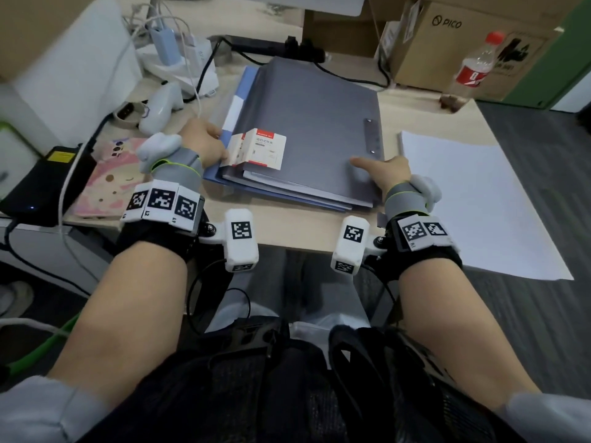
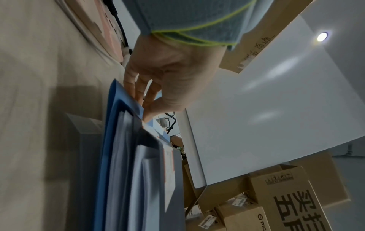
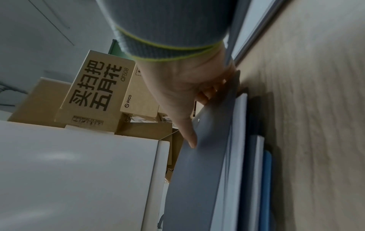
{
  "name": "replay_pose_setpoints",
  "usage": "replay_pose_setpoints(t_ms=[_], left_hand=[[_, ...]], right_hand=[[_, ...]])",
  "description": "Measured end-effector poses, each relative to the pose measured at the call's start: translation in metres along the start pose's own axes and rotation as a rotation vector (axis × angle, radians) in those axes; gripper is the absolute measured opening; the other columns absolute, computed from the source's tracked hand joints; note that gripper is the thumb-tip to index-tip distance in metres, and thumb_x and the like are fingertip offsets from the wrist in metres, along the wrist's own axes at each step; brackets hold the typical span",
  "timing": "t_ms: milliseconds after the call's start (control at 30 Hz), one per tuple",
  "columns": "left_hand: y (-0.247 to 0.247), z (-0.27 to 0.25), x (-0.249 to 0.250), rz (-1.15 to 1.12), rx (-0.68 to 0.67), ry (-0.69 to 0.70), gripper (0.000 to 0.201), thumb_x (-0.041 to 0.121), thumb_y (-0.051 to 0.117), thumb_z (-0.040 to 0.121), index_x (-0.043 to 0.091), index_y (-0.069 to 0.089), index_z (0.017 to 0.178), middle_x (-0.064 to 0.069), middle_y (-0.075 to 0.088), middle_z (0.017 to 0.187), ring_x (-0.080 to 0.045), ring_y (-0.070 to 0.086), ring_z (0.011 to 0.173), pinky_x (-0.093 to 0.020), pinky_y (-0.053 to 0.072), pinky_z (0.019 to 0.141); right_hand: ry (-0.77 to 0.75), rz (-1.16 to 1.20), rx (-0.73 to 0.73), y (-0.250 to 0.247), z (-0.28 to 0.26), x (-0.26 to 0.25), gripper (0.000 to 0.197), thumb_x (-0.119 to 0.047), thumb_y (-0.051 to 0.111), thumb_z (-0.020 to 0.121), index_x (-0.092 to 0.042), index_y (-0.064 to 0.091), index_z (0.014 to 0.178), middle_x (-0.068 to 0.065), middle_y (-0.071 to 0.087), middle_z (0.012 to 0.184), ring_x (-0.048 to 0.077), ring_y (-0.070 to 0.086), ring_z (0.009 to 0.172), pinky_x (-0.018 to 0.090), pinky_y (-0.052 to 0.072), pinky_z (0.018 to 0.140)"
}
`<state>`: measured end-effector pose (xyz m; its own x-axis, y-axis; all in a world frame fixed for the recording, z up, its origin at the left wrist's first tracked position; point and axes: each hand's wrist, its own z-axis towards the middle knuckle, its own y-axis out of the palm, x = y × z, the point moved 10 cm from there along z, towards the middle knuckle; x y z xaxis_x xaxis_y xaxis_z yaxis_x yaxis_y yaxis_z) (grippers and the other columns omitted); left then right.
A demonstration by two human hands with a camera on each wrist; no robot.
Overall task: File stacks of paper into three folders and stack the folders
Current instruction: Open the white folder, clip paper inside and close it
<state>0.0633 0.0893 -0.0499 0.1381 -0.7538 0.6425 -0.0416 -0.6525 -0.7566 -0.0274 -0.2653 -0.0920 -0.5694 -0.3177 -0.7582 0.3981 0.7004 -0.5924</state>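
A stack of folders lies in the middle of the desk, a grey folder (image 1: 307,123) on top and a blue folder (image 1: 238,91) showing at the left and underneath. A white and red label (image 1: 260,148) sits at the grey cover's near left corner. My left hand (image 1: 208,139) grips the stack's left edge, with its fingers (image 2: 138,92) behind the blue folder (image 2: 110,140). My right hand (image 1: 383,174) holds the grey folder's near right corner, with the thumb (image 3: 189,137) on the cover (image 3: 201,171) and the fingers curled under its edge. A loose stack of white paper (image 1: 473,199) lies to the right.
A drink bottle (image 1: 473,68) and cardboard boxes (image 1: 447,36) stand at the back right. At the left are a pink notebook (image 1: 112,180), a white controller (image 1: 163,103), chargers with cables (image 1: 179,59) and a black device (image 1: 41,183). The desk's front edge (image 1: 287,231) is near my wrists.
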Motion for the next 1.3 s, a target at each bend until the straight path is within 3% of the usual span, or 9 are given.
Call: replay_pose_setpoints(t_ms=[133,333,500,600,700,833,967,1100,1300], left_hand=[[0.003,0.005,-0.005,-0.100,-0.048,-0.002,0.051,0.000,0.072,0.075,0.005,0.059,0.124,-0.012,0.063,0.122,-0.025,0.058,0.112,-0.035,0.045,0.103],[0.018,0.008,-0.003,-0.182,-0.143,-0.035,0.049,-0.012,0.065,0.075,0.001,0.060,0.122,-0.013,0.062,0.103,-0.019,0.054,0.093,-0.039,0.049,0.099],[0.021,0.012,-0.002,-0.187,-0.175,-0.047,0.040,-0.008,0.067,0.077,0.004,0.064,0.114,-0.008,0.058,0.099,-0.020,0.051,0.091,-0.029,0.047,0.076],[0.023,0.014,0.001,-0.230,-0.201,-0.060,0.026,-0.007,0.059,0.081,0.008,0.064,0.101,-0.008,0.058,0.102,-0.020,0.051,0.090,-0.024,0.045,0.067],[0.024,0.014,0.004,-0.253,-0.207,-0.056,0.029,-0.003,0.060,0.083,0.006,0.063,0.110,-0.011,0.058,0.099,-0.018,0.052,0.082,-0.020,0.043,0.059],[0.023,0.014,0.009,-0.246,-0.147,-0.015,0.038,0.000,0.063,0.084,0.002,0.058,0.122,-0.012,0.060,0.102,-0.020,0.053,0.088,-0.014,0.047,0.046],[0.017,0.015,0.016,-0.224,-0.076,0.035,0.041,0.004,0.067,0.082,0.004,0.060,0.122,-0.014,0.064,0.117,-0.022,0.058,0.095,-0.028,0.050,0.075],[0.022,0.015,0.018,-0.244,-0.091,0.033,0.036,0.006,0.065,0.084,0.006,0.062,0.120,-0.014,0.065,0.118,-0.018,0.056,0.090,-0.023,0.045,0.062],[0.028,0.012,0.024,-0.254,-0.137,-0.027,0.027,0.006,0.059,0.087,0.003,0.063,0.114,-0.019,0.064,0.105,-0.027,0.057,0.089,-0.027,0.044,0.066]], right_hand=[[0.008,0.027,0.023,0.001,0.002,-0.002,0.093,-0.059,0.079,0.055,-0.005,0.051,0.125,0.010,0.063,0.113,0.031,0.060,0.105,0.043,0.051,0.093],[0.035,0.108,0.018,0.001,0.011,-0.001,0.093,-0.046,0.088,0.051,-0.003,0.051,0.125,0.011,0.063,0.116,0.029,0.061,0.104,0.041,0.052,0.093],[0.092,0.194,0.007,0.003,0.016,0.006,0.092,-0.038,0.089,0.044,-0.002,0.052,0.121,0.011,0.065,0.110,0.030,0.063,0.101,0.045,0.053,0.091],[0.113,0.241,0.025,0.001,0.021,0.010,0.084,-0.034,0.087,0.054,0.000,0.052,0.123,0.009,0.060,0.104,0.028,0.060,0.099,0.043,0.051,0.092],[0.101,0.250,0.034,0.000,0.029,0.012,0.067,-0.030,0.082,0.067,0.002,0.054,0.119,0.008,0.058,0.090,0.026,0.054,0.088,0.038,0.048,0.086],[0.085,0.200,0.067,-0.006,0.028,0.010,0.034,-0.025,0.076,0.075,-0.004,0.055,0.092,0.001,0.050,0.062,0.025,0.052,0.078,0.034,0.047,0.078],[0.059,0.129,0.089,-0.007,0.024,0.003,0.027,-0.030,0.073,0.074,-0.007,0.060,0.070,-0.001,0.057,0.048,0.024,0.055,0.069,0.028,0.044,0.067],[0.000,0.075,0.103,-0.011,0.023,-0.006,0.034,-0.033,0.071,0.074,-0.001,0.068,0.087,0.012,0.064,0.079,0.026,0.057,0.073,0.031,0.046,0.070],[-0.005,0.107,0.124,-0.020,0.018,-0.009,0.034,-0.031,0.073,0.073,-0.004,0.065,0.093,0.008,0.062,0.083,0.026,0.059,0.079,0.035,0.052,0.080]])
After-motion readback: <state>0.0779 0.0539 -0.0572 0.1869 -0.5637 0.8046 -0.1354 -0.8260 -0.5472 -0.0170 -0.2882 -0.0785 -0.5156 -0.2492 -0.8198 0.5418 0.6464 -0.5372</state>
